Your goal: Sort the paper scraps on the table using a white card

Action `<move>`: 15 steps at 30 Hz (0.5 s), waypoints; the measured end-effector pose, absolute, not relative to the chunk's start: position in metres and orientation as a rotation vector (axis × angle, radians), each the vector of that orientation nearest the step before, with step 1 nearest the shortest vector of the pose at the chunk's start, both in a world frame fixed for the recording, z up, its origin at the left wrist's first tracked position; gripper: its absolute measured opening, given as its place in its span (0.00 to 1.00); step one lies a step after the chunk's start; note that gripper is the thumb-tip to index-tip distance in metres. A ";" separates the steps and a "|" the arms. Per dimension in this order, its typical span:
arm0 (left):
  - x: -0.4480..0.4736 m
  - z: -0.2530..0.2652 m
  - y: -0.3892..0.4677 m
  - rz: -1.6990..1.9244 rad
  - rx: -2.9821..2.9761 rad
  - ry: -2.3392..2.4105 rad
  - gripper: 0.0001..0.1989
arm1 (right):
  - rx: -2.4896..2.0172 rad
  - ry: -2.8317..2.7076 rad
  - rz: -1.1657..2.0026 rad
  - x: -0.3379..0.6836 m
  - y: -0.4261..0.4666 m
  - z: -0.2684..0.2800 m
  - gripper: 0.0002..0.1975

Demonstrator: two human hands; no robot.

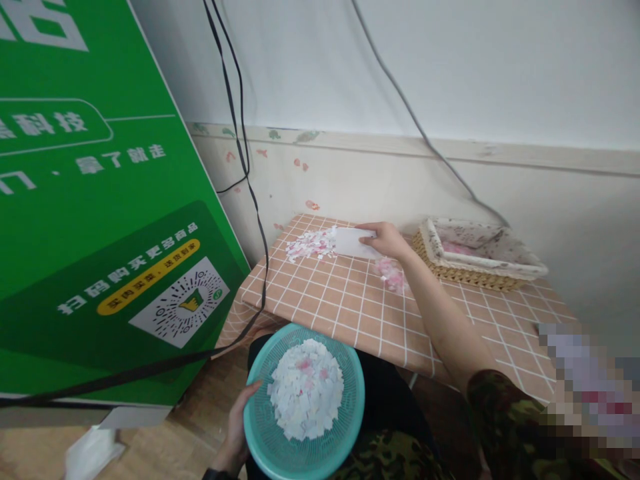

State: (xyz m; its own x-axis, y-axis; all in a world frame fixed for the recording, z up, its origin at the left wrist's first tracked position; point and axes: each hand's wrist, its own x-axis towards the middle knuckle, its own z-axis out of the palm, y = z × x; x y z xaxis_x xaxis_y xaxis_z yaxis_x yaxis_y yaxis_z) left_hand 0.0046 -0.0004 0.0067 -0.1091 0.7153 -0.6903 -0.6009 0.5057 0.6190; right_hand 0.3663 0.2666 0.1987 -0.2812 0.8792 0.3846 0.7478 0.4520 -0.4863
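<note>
My left hand [239, 421] grips the left rim of a teal plastic basket [354, 407], which sits at my lap below the table edge. Inside it lies a heap of small white paper scraps [305, 393] with a few pink bits on top. Over the table, my right hand [383, 240] is closed on a white card [353, 243]. The card's left edge meets a spread pile of white and pink paper scraps [311, 244]. A smaller pink clump of scraps [391, 275] lies on the cloth just below my right hand.
A wicker basket with a cloth lining [480, 275] stands at the table's right, pink bits inside. The checked tablecloth [320, 300] covers the table against the wall. On the left rises a green cabinet [100, 200]. Black cables [240, 120] hang before the wall.
</note>
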 end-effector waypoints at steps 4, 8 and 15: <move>0.005 0.008 0.000 1.125 0.114 1.293 0.11 | -1.319 -2.115 0.377 0.370 0.268 0.198 0.20; 0.000 -0.005 0.000 1.116 0.091 1.199 0.11 | -1.308 -2.076 0.335 0.369 0.269 0.196 0.20; -0.002 -0.009 -0.001 1.174 0.099 1.233 0.09 | -1.249 -2.126 0.460 0.362 0.268 0.194 0.20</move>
